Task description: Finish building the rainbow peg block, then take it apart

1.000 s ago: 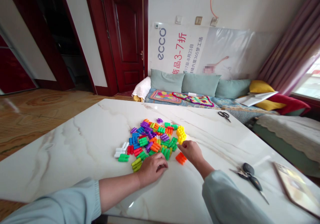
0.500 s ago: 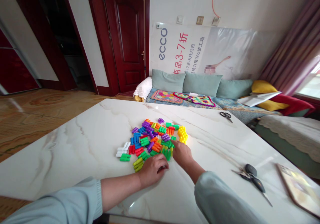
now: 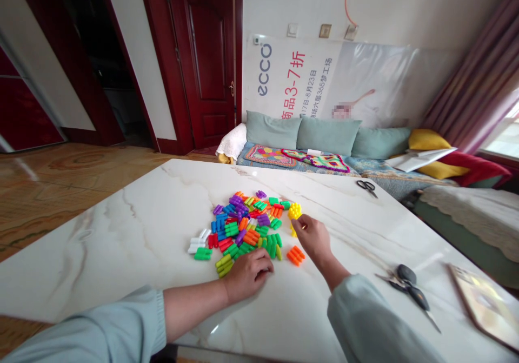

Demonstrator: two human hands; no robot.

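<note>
Plastic peg blocks [image 3: 239, 228] lie heaped mid-surface [image 3: 141, 255]. My left grip [image 3: 247, 276] sits curled against the pile's near edge (holding anything? I cannot tell); my right grip [image 3: 316, 241], released, hangs just right of the pile, beside orange blocks [image 3: 295, 255] and a yellow cluster [image 3: 295, 211].

Left hand [image 3: 247, 276] and right hand [image 3: 316, 241] beside plastic blocks [image 3: 243, 228]
</note>
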